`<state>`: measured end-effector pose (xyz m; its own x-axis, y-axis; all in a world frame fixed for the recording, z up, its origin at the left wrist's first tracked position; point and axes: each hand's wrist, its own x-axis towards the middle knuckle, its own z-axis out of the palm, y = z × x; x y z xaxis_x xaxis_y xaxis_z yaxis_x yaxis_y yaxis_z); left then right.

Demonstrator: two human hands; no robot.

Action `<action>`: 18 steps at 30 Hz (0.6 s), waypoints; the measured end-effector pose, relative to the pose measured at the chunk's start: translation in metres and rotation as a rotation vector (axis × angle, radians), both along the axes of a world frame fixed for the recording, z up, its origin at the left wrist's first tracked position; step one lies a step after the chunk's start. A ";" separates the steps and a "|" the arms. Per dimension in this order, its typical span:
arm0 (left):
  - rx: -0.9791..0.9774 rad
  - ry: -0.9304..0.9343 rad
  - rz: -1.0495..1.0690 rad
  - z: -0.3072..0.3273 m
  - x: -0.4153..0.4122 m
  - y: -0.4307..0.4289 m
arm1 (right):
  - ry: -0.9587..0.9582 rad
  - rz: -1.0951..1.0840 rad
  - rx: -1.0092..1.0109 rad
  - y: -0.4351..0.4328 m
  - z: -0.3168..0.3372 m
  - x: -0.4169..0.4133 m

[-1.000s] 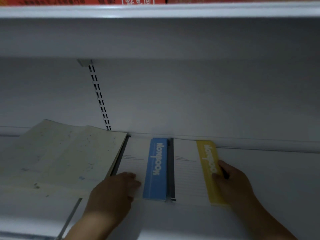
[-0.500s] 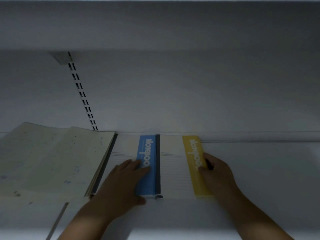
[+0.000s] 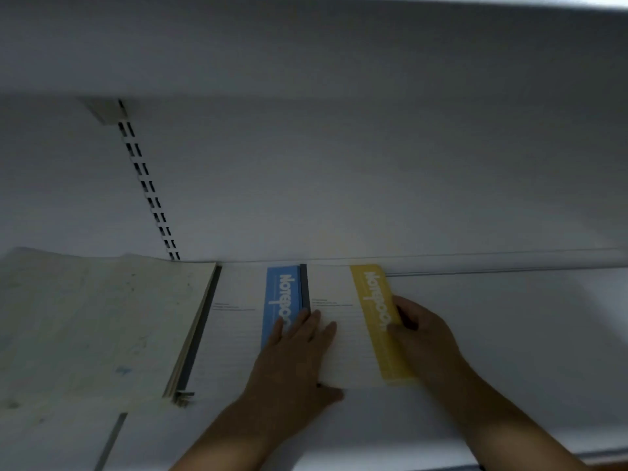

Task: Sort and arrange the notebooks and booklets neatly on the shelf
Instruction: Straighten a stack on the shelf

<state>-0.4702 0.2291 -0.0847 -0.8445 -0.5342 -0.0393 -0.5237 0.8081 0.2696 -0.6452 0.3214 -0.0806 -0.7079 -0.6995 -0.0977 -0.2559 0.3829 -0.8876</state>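
Two white notebooks lie flat side by side on the white shelf (image 3: pixel 509 334). One has a blue band (image 3: pixel 280 297), the other a yellow band (image 3: pixel 373 300). My left hand (image 3: pixel 295 355) lies flat with straight fingers across the seam between them, covering the blue band's lower part and the yellow notebook's left side. My right hand (image 3: pixel 421 338) grips the yellow notebook's right edge, thumb on the cover and fingers curled at the side. Left of them sits a stack of cream booklets (image 3: pixel 102 317), its dark spine edge next to the blue notebook.
The shelf's white back wall rises behind the notebooks, with a slotted upright rail (image 3: pixel 149 195) at the left. The underside of the upper shelf (image 3: pixel 306 45) hangs overhead. A bare stretch of shelf runs to the right of the yellow notebook.
My left hand slid right, from the blue notebook's white part over its band onto the yellow notebook's left side. The camera tilted down, and the right hand kept its grip.
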 end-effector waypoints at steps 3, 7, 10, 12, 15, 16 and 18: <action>0.022 -0.005 0.029 0.001 -0.007 -0.001 | -0.005 0.030 0.036 -0.002 0.001 -0.001; 0.044 -0.012 0.007 0.002 -0.007 -0.002 | 0.184 0.063 0.265 -0.008 -0.003 0.003; 0.034 0.039 0.006 -0.002 -0.006 -0.003 | 0.164 0.061 0.224 -0.005 -0.003 0.005; -0.058 0.178 -0.015 -0.010 -0.003 0.002 | 0.182 0.037 0.202 -0.002 -0.003 0.007; -0.153 0.322 -0.129 -0.020 0.017 0.021 | 0.246 0.050 0.221 -0.001 -0.003 0.010; -0.165 0.337 -0.180 -0.022 0.029 0.028 | 0.289 0.079 0.264 0.000 -0.002 0.011; -0.134 0.382 -0.207 -0.021 0.057 0.038 | 0.413 0.131 0.358 0.003 -0.001 0.013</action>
